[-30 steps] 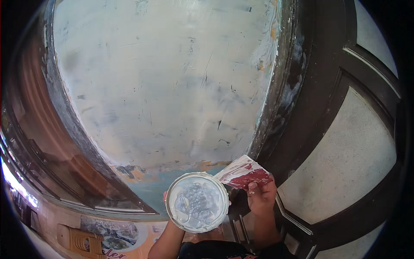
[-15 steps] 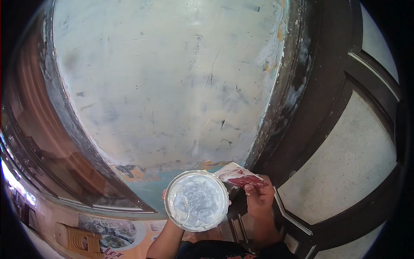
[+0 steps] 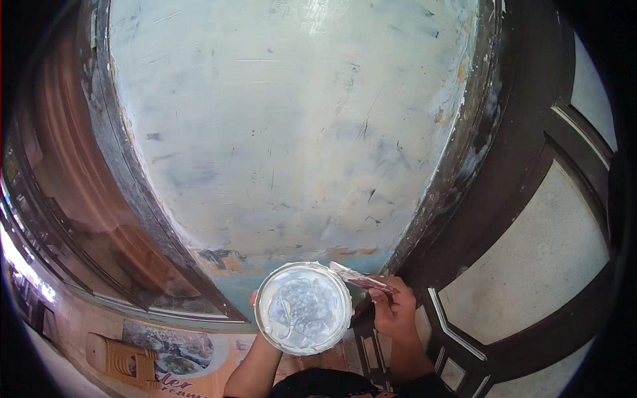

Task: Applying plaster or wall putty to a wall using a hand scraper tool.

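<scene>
My left hand (image 3: 254, 298) grips a round white container (image 3: 302, 307) from beneath at the lower middle of the view, mostly hidden by it. Pale, creamy paste lines the container's inside. My right hand (image 3: 394, 308) holds a flat red scraper (image 3: 371, 284) smeared with white paste, its far edge beside the container's upper-right rim. Beyond both hands stands a patchy off-white wall panel (image 3: 292, 146), with peeling orange and teal along its bottom.
A dark-framed door with pale panels (image 3: 524, 252) is on the right. Brown wood behind glazing (image 3: 73, 146) curves along the left. At lower left lie tan stacked plastic items (image 3: 123, 361) on a printed sheet (image 3: 179, 348).
The scraper has tipped flatter, now seen nearly edge-on, and my right hand has shifted slightly left. The wall and frames sit farther right in the upper view.
</scene>
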{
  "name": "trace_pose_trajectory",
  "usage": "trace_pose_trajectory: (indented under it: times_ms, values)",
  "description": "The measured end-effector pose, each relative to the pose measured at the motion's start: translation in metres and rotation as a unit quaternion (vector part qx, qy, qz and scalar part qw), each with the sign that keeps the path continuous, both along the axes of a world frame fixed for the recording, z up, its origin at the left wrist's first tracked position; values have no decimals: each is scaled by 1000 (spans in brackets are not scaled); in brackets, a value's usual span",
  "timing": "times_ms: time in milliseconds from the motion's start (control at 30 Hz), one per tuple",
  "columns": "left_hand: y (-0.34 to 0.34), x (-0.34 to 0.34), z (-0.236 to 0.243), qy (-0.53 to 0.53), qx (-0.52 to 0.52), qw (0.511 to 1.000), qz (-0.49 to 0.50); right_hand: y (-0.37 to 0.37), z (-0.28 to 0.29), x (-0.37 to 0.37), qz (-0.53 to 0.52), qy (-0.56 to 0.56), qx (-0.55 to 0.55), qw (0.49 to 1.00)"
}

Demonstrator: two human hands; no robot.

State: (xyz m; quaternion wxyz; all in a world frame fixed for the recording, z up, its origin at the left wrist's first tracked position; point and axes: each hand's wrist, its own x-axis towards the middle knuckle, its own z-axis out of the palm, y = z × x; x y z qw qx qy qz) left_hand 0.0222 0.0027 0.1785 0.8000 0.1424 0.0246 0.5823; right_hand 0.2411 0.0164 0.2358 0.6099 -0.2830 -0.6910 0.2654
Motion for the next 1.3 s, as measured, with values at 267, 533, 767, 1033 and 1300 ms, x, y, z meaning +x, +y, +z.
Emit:
trace_pose_trajectory:
  times_ms: [267,533,767,1033,1300]
  values:
    - [6,-22,-14,-5,55,998,-25,-11,6,-18,-19,-43,6,999]
    - [2,-27,-20,-19,51,998,-17,-23,-8,-29,-3,-93,-27,995]
    - [4,-44,-17,-1,67,997,-29,-28,-20,-36,-40,-97,-36,994]
    - [-6,-69,-3,-141,-13,989,-43,4,26,-28,-73,-328,67,939]
    - [-3,-77,-6,-133,53,983,-113,30,119,-44,-22,-430,282,857]
